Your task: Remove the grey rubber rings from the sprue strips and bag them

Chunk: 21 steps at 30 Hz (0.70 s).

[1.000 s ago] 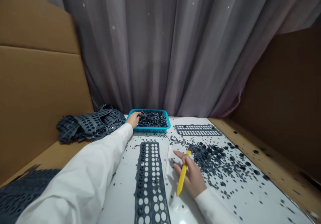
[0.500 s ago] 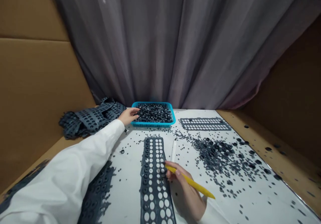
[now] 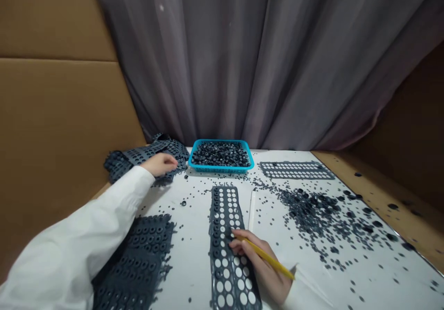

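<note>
**A:** What's at the far left?

**B:** A cardboard wall, then a heap of dark grey perforated rubber sheets. The left hand lies on that heap, fingers curled. I cannot tell whether it is gripping anything.

**A:** And below it?

**B:** A flat perforated sheet lies on the white table, just beside the left sleeve.

**A:** Moving right?

**B:** A blue basket full of small dark discs stands at the table's far edge. Below it lies 1 long perforated strip, some holes filled with discs. The right hand rests against this strip, clenched around a yellow pen.

**A:** Anything further right?

**B:** A thin white stick stands just beyond the strip. Then comes a scatter of loose discs, and behind it a 2nd perforated strip lying crosswise.
</note>
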{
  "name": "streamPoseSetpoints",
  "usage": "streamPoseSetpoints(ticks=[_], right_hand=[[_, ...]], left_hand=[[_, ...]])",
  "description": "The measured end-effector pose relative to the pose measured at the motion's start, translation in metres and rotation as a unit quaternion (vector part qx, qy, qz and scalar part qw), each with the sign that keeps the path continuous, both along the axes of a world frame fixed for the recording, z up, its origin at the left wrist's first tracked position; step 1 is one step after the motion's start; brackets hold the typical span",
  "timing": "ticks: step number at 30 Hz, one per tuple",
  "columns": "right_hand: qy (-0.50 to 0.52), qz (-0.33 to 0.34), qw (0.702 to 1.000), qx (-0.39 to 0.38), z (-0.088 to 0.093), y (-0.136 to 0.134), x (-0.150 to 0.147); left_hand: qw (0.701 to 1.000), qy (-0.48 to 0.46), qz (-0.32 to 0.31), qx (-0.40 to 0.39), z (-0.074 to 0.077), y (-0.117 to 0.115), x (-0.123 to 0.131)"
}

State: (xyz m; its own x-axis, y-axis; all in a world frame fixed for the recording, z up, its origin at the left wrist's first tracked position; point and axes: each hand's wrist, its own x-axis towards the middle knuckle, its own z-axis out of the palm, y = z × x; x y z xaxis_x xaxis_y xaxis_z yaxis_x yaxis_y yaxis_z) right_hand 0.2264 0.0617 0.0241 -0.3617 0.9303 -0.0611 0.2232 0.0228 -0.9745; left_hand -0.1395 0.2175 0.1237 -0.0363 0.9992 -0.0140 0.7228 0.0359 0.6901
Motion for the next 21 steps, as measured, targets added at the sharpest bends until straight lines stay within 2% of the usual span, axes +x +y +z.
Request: streamPoseSetpoints(ticks=[2, 4, 7, 10, 13, 16, 18, 21], right_hand=[[-0.067, 0.051, 0.993, 0.088, 0.008, -0.008, 0.002], [-0.156, 0.1, 0.968, 0.171, 0.013, -0.018, 0.004], [-0.256, 0.143, 0.921, 0.256, 0.01, -0.034, 0.007], [-0.288, 0.162, 0.888, 0.32, -0.003, -0.046, 0.008], [-0.296, 0.137, 0.866, 0.379, -0.016, -0.052, 0.008], [-0.292, 0.131, 0.851, 0.416, -0.021, -0.055, 0.006], [-0.292, 0.128, 0.856, 0.407, -0.02, -0.056, 0.004], [-0.284, 0.129, 0.884, 0.349, -0.013, -0.059, 0.002]], left_hand=[[0.999, 0.033, -0.022, -0.026, -0.022, -0.015, 0.004], [0.997, 0.06, -0.027, -0.027, -0.043, -0.023, 0.01], [0.997, 0.076, -0.027, -0.012, -0.067, -0.017, 0.019], [0.997, 0.062, -0.036, -0.003, -0.08, -0.005, 0.026], [0.999, 0.024, -0.037, -0.008, -0.083, 0.002, 0.03], [0.999, -0.037, -0.025, -0.023, -0.077, -0.002, 0.033], [0.995, -0.092, -0.016, -0.033, -0.068, -0.01, 0.038], [0.981, -0.188, -0.023, -0.043, -0.046, -0.034, 0.053]])
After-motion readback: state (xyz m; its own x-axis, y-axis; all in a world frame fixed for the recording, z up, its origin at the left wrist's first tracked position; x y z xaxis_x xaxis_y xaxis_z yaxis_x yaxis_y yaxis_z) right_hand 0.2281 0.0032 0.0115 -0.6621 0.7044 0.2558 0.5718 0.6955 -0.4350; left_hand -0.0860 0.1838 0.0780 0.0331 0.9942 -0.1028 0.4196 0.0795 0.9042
